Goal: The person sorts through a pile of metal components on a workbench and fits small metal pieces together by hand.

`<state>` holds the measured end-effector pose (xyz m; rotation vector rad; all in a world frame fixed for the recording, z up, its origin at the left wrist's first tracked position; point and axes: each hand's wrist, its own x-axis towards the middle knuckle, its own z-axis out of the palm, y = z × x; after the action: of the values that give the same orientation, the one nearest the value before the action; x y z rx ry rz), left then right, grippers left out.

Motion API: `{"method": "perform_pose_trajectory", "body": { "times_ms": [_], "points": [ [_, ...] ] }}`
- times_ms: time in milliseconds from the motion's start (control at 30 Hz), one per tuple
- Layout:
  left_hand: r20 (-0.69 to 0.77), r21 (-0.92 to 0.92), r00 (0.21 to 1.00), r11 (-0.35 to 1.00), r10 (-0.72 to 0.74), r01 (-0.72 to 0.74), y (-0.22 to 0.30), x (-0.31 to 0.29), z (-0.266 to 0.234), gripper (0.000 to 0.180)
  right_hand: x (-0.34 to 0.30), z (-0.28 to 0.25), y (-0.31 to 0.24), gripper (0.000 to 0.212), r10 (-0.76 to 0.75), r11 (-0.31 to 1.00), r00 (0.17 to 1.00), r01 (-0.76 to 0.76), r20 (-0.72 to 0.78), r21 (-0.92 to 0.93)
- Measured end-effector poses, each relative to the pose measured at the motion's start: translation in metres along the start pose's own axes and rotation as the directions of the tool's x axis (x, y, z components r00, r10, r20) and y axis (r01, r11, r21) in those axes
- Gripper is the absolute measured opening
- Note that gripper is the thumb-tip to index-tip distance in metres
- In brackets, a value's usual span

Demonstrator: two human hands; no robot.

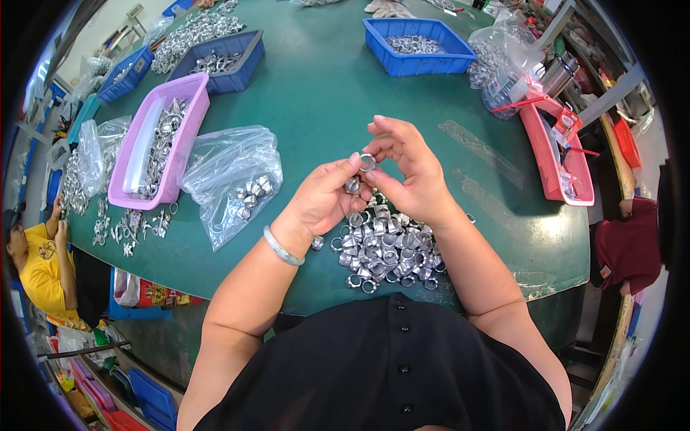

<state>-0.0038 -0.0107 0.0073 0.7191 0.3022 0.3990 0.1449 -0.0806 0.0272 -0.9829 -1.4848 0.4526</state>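
Observation:
Between my two hands a silver metal ring [367,162] is held up above the green table. My left hand [327,192] grips its left side between thumb and finger, and a second ring [352,185] sits in the same hand's fingers. The thumb and a finger of my right hand [415,176] pinch the first ring from the other side, its upper fingers curled loosely. Just below my hands lies a heap of similar silver rings [388,248]. One stray ring [318,243] rests by my left wrist, which wears a pale bangle [283,246].
Left of my hands lies a clear plastic bag [233,169] with several rings. Beyond it stand a pink basket [203,97] and a blue bin [253,61] of metal pieces. Another blue bin [431,66] is at the back, a red basket [552,172] at right. A person in yellow [47,269] works at left.

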Motion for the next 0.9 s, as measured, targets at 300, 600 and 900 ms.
{"method": "perform_pose_trajectory", "body": {
  "times_ms": [300, 600, 900],
  "points": [
    [0.062, -0.107, 0.998, 0.994, -0.008, 0.014, 0.002, 0.002, -0.009, 0.033, -0.001, -0.005, -0.002, 0.040, 0.147, 0.989, 0.987, -0.146, -0.057, 0.021],
    [-0.060, 0.156, 0.977, 0.968, 0.206, -0.195, -0.002, 0.000, 0.004, 0.018, 0.002, -0.010, -0.002, 0.011, 0.145, 0.988, 0.989, -0.145, -0.003, -0.047],
    [-0.071, 0.666, 0.841, 0.653, 0.536, -0.360, -0.009, 0.002, 0.009, 0.024, 0.002, -0.010, -0.004, 0.011, 0.236, 0.972, 0.972, -0.236, 0.018, -0.018]
  ]
}}
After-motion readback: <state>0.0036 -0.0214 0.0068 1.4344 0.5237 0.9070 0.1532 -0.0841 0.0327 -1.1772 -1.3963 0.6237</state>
